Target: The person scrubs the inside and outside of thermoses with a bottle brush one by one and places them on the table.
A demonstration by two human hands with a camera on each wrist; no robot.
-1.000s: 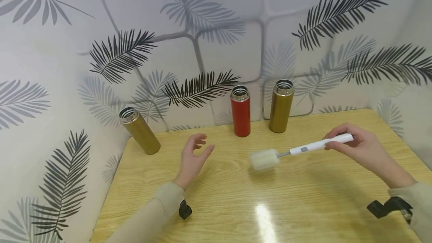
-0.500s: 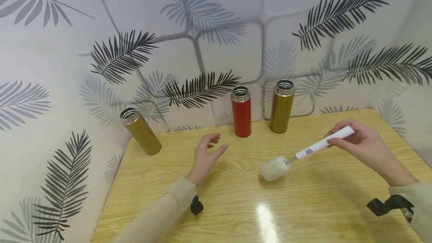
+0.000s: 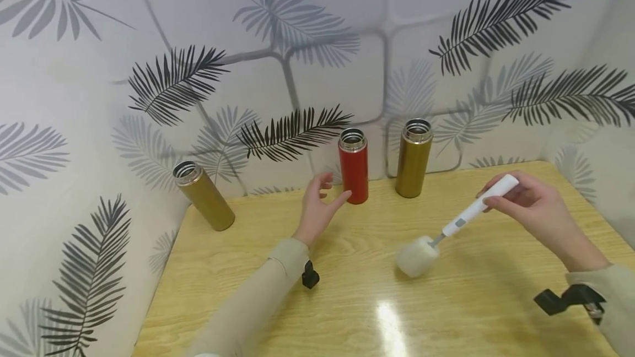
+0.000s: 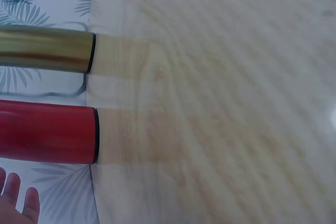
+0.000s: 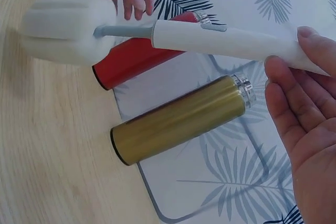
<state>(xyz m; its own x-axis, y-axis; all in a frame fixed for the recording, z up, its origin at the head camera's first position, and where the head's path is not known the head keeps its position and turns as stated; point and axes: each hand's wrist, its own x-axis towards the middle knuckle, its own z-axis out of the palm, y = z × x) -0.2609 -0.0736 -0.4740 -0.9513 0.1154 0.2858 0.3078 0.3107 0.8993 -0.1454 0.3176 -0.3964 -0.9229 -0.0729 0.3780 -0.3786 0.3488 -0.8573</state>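
My right hand (image 3: 541, 218) pinches the white handle of a bottle brush (image 3: 468, 215) between thumb and fingers. Its pale sponge head (image 3: 418, 257) points down and to the left, above the table. A red thermos bottle (image 3: 354, 172) stands lidless near the wall. My left hand (image 3: 318, 211) is just left of it, with fingers spread and nothing in them. In the left wrist view a gap shows between the fingertips (image 4: 31, 203) and the red bottle. The right wrist view also shows the brush, with the red bottle partly hidden behind it.
A gold thermos bottle (image 3: 414, 164) stands lidless to the right of the red one. Another gold bottle (image 3: 208, 200) is at the table's back left corner. The wooden table (image 3: 347, 302) meets a leaf-patterned wall (image 3: 322, 87) behind the bottles.
My left hand has moved right and away from me, up to the red bottle. The brush has tilted, its sponge head swinging right and toward me, while my right hand has stayed nearly in place.
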